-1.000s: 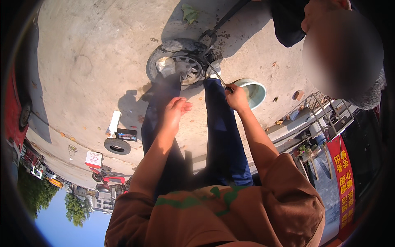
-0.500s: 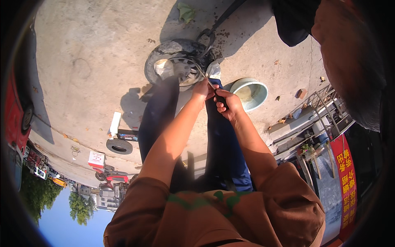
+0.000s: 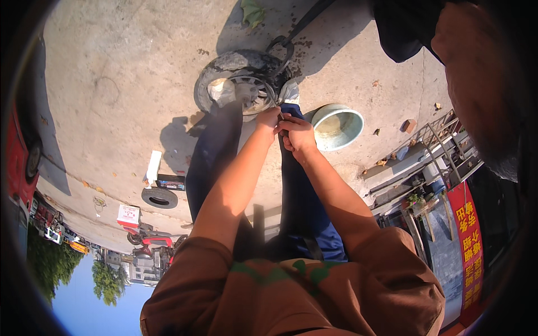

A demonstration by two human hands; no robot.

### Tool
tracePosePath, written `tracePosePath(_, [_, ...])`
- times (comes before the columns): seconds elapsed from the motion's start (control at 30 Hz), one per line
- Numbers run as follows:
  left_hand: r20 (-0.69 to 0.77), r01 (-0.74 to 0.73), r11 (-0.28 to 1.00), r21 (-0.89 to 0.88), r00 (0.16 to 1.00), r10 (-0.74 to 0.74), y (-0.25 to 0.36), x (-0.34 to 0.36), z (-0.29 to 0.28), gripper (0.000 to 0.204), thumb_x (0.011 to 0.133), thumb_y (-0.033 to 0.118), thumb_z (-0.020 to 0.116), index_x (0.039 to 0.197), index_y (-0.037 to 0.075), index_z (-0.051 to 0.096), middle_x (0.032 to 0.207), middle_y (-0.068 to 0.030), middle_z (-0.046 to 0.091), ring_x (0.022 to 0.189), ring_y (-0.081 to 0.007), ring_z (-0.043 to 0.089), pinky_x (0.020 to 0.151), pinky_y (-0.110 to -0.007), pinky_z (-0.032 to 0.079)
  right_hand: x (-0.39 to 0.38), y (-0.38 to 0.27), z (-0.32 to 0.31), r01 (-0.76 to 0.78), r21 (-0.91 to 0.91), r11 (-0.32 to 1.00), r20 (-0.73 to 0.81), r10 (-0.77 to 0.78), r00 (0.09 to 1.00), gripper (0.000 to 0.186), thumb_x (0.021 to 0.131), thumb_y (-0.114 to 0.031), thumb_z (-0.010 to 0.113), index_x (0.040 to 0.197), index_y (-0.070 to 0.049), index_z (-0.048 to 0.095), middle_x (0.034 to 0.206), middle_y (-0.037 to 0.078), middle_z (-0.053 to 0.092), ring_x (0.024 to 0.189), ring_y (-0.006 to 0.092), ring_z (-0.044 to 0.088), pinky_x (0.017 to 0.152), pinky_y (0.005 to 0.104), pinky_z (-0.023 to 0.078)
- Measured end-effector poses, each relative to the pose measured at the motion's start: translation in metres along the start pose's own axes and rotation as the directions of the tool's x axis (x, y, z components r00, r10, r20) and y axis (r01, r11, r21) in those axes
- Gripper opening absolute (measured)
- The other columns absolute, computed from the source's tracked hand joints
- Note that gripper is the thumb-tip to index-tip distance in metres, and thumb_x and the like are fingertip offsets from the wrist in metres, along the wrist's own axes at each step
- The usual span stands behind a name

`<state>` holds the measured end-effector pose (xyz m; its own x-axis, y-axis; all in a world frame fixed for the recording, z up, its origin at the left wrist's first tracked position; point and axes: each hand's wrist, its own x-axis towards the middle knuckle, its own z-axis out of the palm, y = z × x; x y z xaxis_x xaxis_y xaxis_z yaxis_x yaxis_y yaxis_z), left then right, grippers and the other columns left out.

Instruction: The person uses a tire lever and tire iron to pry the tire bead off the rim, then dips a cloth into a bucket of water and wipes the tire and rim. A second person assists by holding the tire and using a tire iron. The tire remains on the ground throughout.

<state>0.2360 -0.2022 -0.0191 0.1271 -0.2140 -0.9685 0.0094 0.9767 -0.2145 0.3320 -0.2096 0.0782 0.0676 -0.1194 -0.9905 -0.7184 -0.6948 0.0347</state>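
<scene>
Hands: left hand (image 3: pixel 268 119), right hand (image 3: pixel 297 134) together | wheel (image 3: pixel 238 84) just beyond

Both bare forearms stretched forward from brown short sleeves, converging toward the same spot. Left hand (image 3: pixel 268 119) and right hand (image 3: pixel 297 134) brought together and touching, knuckles up. Fingers (image 3: pixel 287 124) of the right curled tight into a closed grip; those of the left bent inward against them, tips hidden. Left arm nearly straight, right elbow slightly bent and set wider. Wrists level, legs in dark blue trousers below.
</scene>
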Motion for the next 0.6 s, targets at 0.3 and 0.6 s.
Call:
tracePosePath(0.3, [0.017, -0.08, 0.982, 0.171, 0.997, 0.078, 0.006, -0.06, -0.039, 0.03, 0.098, 0.027, 0.051, 0.116, 0.004, 0.055, 0.107, -0.0139, 0.068, 0.094, -0.0203, 0.066, 0.083, -0.033, 0.054, 0.01, -0.007, -0.024, -0.092, 0.163, 0.982, -0.01, 0.094, 0.995, 0.025, 0.088, -0.008, 0.059, 0.112, -0.001, 0.058, 0.074, 0.009, 0.054, 0.042, 0.0068, 0.036, 0.033, 0.0204, 0.025])
tracePosePath(0.6, [0.033, -0.101, 0.957, 0.272, 0.995, 0.096, 0.011, -0.12, -0.082, 0.025, 0.099, 0.027, 0.052, 0.109, 0.005, 0.055, 0.104, -0.0142, 0.068, 0.093, -0.0202, 0.066, 0.086, -0.032, 0.053, 0.048, -0.086, -0.057, -0.253, -0.195, 0.948, 0.193, 0.29, 0.937, 0.016, 0.092, -0.013, 0.055, 0.082, -0.003, 0.049, 0.071, 0.01, 0.053, 0.04, 0.0045, 0.034, 0.03, 0.0189, 0.024])
